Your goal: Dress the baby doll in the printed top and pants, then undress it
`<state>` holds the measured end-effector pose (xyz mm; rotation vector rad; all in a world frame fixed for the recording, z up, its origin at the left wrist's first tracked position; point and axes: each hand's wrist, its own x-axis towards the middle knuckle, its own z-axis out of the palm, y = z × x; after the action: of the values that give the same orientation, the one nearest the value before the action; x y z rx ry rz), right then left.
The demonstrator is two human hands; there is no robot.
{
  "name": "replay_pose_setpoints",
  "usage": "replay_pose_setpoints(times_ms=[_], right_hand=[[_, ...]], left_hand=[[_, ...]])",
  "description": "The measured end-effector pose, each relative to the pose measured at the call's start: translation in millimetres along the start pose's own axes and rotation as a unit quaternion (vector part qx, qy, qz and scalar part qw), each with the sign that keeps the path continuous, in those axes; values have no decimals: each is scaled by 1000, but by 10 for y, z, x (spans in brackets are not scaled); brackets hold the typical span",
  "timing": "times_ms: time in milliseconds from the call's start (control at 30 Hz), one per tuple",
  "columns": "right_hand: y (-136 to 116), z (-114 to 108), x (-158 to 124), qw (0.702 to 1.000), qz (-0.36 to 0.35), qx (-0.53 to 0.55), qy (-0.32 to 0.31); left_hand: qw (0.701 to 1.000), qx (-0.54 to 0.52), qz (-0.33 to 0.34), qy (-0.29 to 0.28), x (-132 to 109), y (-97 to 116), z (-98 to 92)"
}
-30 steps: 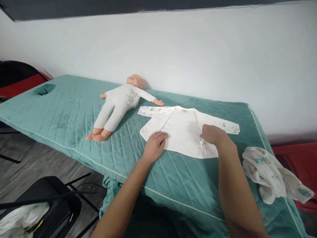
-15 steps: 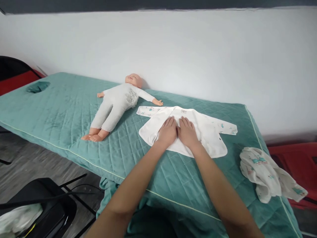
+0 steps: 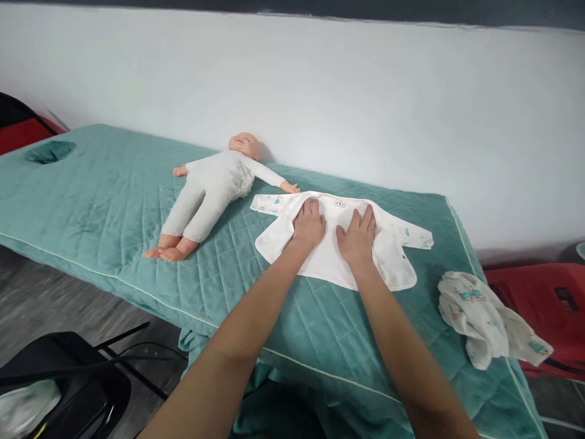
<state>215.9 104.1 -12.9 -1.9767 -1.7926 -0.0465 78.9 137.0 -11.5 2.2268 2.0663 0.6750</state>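
Observation:
A white baby shirt (image 3: 326, 259) with patterned sleeves lies spread on the green quilted bed cover (image 3: 219, 292), its front flaps parted and the inside showing. My left hand (image 3: 309, 227) rests on the shirt's left half, fingers stretched toward the collar and partly under the folded flap edge. On the right half lies my right hand (image 3: 358, 236), fingers spread, beside the other flap. Neither hand grips the cloth. Left of the shirt, a baby doll (image 3: 214, 183) in a pale body lies on its back, one hand close to the shirt's left sleeve.
A crumpled patterned baby garment (image 3: 479, 317) hangs partly over the bed's right edge. Beyond it stands a red chair (image 3: 543, 292). A black chair (image 3: 68, 378) with a bag on it is at lower left. A white wall (image 3: 365, 103) runs behind the bed.
My hands have moved apart from the shirt's middle, the right one to the right and the left one slightly upward. The flaps have opened, baring more of the inside.

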Motion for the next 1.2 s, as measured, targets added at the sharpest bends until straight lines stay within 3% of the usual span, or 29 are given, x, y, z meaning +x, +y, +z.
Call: replay_pose_setpoints(times_ms=[367,600,700,967,1200], right_hand=[[-15,-39,1,999,24,12,36],[50,-32,62,996,92,-7,15],[77,-8,78,996,92,12,4],[132,39,107,990,94,86,53],[120,37,99,993,95,64,27]], left_hand=[[999,45,1,3,-39,44,-37],[997,64,-35,-6,-66,80,-121],[997,55,-44,-13,-45,61,-71],[997,44,-62,-14,-19,60,-34],[995,62,-78,-20,-32,97,-78]])
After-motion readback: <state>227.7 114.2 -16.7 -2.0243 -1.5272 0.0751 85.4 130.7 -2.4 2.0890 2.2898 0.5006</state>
